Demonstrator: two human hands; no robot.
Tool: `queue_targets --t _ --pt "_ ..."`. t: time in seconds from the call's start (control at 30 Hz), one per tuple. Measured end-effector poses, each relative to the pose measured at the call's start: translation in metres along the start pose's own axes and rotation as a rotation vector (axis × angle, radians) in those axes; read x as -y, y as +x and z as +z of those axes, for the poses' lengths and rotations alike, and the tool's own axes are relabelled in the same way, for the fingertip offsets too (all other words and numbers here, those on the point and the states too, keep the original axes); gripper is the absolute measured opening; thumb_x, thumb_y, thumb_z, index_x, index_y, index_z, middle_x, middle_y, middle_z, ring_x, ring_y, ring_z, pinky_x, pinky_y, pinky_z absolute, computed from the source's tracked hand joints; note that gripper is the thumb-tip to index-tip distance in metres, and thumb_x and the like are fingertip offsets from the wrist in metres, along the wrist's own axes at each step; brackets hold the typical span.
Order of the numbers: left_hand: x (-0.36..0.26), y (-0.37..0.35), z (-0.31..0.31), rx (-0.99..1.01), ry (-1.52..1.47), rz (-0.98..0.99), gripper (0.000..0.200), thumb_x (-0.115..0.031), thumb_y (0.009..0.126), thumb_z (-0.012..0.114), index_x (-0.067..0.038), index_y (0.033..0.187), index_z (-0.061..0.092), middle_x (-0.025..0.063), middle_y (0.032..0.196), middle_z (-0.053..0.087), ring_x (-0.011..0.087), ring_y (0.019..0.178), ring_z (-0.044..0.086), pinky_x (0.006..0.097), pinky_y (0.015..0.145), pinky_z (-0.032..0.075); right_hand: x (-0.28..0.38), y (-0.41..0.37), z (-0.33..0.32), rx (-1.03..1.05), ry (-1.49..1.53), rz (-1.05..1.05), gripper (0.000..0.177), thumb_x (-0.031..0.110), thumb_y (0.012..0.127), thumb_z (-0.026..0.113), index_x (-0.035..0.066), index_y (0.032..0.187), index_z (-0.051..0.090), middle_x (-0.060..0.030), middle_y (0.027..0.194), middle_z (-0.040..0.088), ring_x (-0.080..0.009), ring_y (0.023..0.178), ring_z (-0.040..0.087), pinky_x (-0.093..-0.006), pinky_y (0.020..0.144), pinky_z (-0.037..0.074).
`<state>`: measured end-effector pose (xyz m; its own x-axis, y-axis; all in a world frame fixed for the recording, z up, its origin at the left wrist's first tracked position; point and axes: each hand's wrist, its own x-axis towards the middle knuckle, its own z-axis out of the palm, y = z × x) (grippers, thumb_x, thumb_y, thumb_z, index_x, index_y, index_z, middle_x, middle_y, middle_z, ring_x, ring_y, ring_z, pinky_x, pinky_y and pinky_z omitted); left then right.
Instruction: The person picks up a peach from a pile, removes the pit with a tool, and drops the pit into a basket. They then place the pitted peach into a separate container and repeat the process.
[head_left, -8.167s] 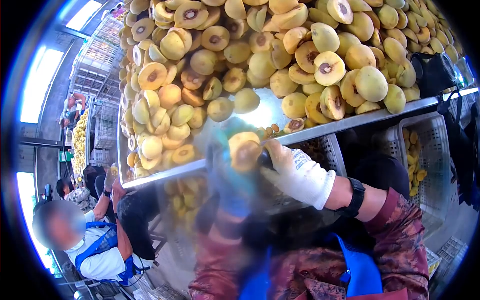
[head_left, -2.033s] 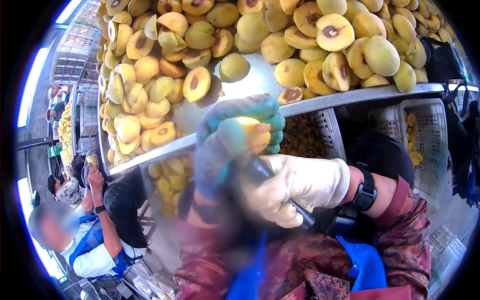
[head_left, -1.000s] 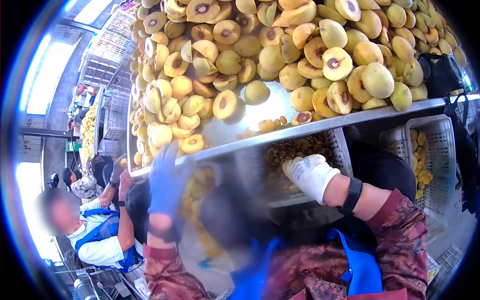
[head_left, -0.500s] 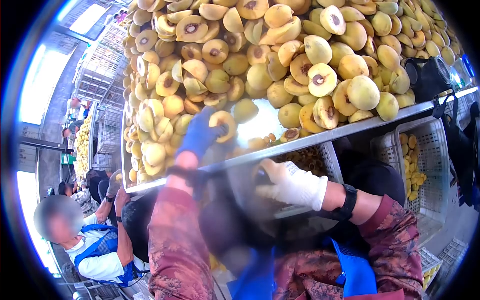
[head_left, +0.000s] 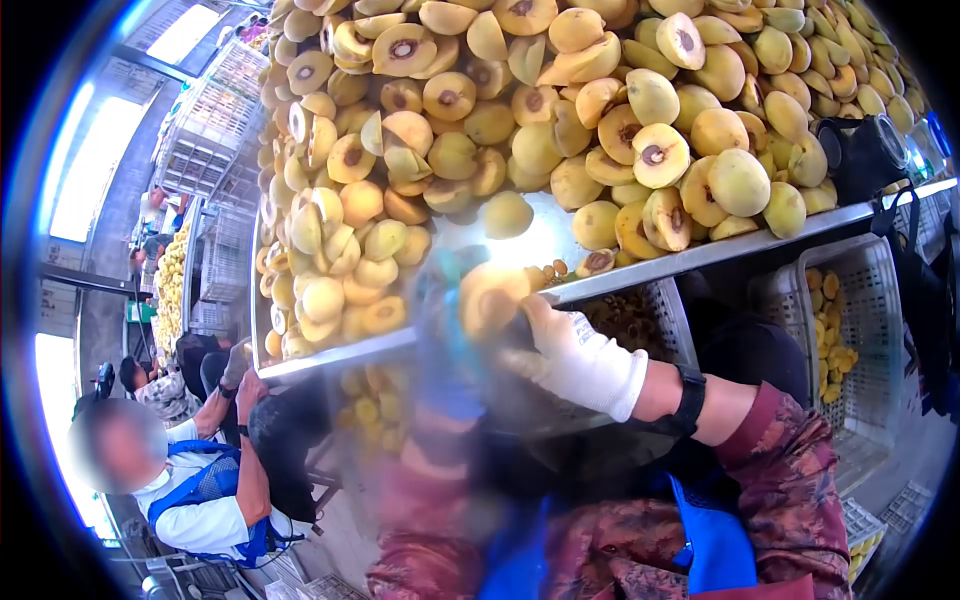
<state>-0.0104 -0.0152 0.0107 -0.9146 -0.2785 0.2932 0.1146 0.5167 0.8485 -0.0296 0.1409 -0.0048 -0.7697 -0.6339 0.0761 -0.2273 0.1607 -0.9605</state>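
Observation:
My left hand, in a blue glove and smeared by motion, holds a yellow peach half just over the near edge of the table. Right beside that fruit is my right hand in a white knit glove. Its fingers are curled closed, and whatever they grip is hidden by blur. Beyond both hands, a large heap of halved and whole-looking peaches covers the metal table. Several cut faces show brown pits or hollows. A few loose brown pits lie near the table's edge.
Beneath the table edge stands a crate with brown bits inside. At right, another white crate holds yellow fruit pieces. A black object sits on the table's right corner. A co-worker in a blue vest sits at left.
My left hand has come down and right from the heap with the peach half, which now meets my right hand. My right hand has hardly moved. The view has shifted slightly.

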Motion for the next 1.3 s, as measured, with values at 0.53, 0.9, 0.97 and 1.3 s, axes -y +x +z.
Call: queue_targets --t 0.53,0.9,0.97,1.3 --pt "0.005 -0.005 0.019 -0.032 -0.073 -0.017 0.057 -0.048 0.101 0.036 0.002 0.118 0.056 0.0097 0.108 0.062 0.0181 0.097 0.059 0.0318 0.09 0.048 -0.001 -0.004 -0.009 -0.009 -0.139 0.066 0.038 0.027 0.087 0.063 -0.004 0.098 0.046 -0.0278 0.079 0.059 -0.0451 0.076 0.06 -0.0493 0.065 0.048" --pt "-0.008 -0.008 0.033 -0.012 -0.336 0.048 0.04 -0.029 0.099 0.047 0.006 0.115 0.055 0.017 0.11 0.059 0.0251 0.098 0.058 0.0339 0.086 0.046 -0.02 0.0 -0.003 -0.001 -0.219 -0.041 0.036 0.024 0.086 0.064 -0.004 0.099 0.046 -0.0269 0.075 0.06 -0.0439 0.074 0.06 -0.0482 0.062 0.048" --pt "-0.011 -0.009 0.036 -0.021 -0.616 -0.08 0.036 -0.024 0.099 0.049 0.007 0.115 0.055 0.0174 0.11 0.059 0.0247 0.097 0.058 0.0332 0.083 0.048 -0.024 -0.003 -0.001 -0.038 -0.197 -0.082 0.035 0.022 0.086 0.064 -0.004 0.099 0.046 -0.0266 0.074 0.059 -0.044 0.073 0.06 -0.0482 0.061 0.047" --pt "0.004 -0.012 0.036 -0.033 -0.229 0.139 0.046 -0.032 0.101 0.039 0.008 0.119 0.052 0.0176 0.111 0.06 0.0256 0.099 0.06 0.0377 0.088 0.05 -0.039 -0.009 0.013 -0.13 -0.038 -0.171 0.033 0.015 0.087 0.061 -0.002 0.107 0.042 -0.0256 0.075 0.059 -0.0445 0.073 0.058 -0.047 0.061 0.046"
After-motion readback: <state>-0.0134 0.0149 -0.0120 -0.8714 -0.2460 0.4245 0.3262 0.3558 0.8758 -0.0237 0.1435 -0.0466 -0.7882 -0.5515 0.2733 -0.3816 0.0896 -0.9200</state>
